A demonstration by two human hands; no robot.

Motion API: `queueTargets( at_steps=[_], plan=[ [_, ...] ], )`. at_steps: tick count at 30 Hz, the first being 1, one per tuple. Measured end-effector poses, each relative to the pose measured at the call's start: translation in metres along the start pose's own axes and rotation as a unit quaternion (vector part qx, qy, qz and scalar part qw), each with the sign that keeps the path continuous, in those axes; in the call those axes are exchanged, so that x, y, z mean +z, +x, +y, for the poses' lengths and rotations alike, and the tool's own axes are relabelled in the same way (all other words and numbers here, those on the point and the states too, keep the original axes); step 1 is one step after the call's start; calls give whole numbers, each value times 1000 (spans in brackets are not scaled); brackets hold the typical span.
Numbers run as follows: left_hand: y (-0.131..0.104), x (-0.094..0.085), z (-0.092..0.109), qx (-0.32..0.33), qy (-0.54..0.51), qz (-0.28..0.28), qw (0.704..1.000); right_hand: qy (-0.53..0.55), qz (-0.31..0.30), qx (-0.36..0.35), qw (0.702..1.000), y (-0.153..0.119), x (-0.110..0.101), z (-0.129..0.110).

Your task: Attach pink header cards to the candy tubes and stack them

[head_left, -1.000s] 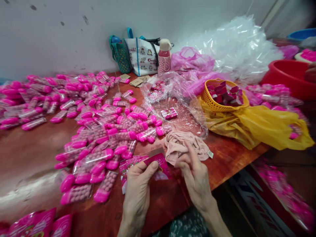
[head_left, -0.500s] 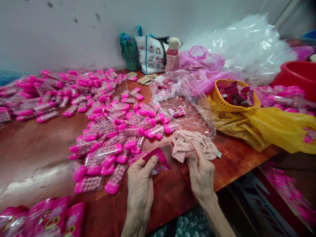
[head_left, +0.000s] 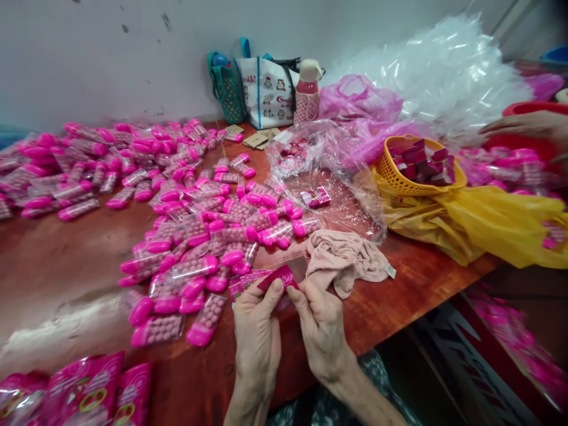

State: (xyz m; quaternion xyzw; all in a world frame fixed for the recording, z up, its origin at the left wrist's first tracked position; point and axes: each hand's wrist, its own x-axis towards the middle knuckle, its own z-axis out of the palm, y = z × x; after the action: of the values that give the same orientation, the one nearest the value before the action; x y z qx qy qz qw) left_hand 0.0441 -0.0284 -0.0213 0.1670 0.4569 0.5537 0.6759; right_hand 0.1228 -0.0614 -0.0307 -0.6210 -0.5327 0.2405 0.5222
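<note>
Between my two hands is a small pink printed plastic pouch [head_left: 282,276], mostly hidden by fingers. My left hand [head_left: 257,328] is closed, pinching its left side between thumb and fingers. At the pouch's right edge my right hand [head_left: 323,328] is closed too, thumb and fingertips pressed on it. A flat pink patterned wrapper [head_left: 245,283] lies just beyond my left hand. Beyond my right hand rests a crumpled beige cloth [head_left: 348,257]. Clear tubes with pink caps and round pink balls [head_left: 206,319] are heaped to the left of my hands.
Filled pink pouches [head_left: 84,384] lie at the near left. A yellow basket [head_left: 402,176] of small dark red boxes stands on a yellow bag [head_left: 497,222]. Another person's hand [head_left: 528,127] is by a red tub [head_left: 506,145]. A bag [head_left: 266,94] and bottle [head_left: 307,94] stand by the wall.
My right hand has moved left from the cloth and now grips the pouch. The cloth has shifted and spread slightly. Another person's hand has come into view at the right.
</note>
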Motion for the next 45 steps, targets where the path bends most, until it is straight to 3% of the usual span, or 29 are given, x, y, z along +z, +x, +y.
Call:
queueTargets(
  at_steps=[8,12,16,20,24,28,33,40,45],
  plan=[
    [-3,-3,13,-52,6,-31,998,62,-50,75,994,1,1,-2],
    [-1,-12,17,-74,4,-49,996,61,-69,58,994,2,1,-2],
    [2,-16,18,-46,45,-58,996,47,-93,37,994,5,-2,-1],
    [3,-15,15,-23,43,-16,999,44,-117,16,992,4,-4,-1],
    [4,-14,11,-31,14,3,999,43,-143,67,987,3,-4,-4],
    [5,-12,11,-19,20,-5,1000,87,-117,123,982,3,-5,-5],
    [3,-13,12,44,91,-7,995,55,-108,80,989,2,-5,-3],
    [2,-28,19,145,232,-49,961,10,-152,65,986,1,-6,2],
    [6,-38,26,99,268,-102,953,45,-170,84,981,3,-9,1]
  ],
)
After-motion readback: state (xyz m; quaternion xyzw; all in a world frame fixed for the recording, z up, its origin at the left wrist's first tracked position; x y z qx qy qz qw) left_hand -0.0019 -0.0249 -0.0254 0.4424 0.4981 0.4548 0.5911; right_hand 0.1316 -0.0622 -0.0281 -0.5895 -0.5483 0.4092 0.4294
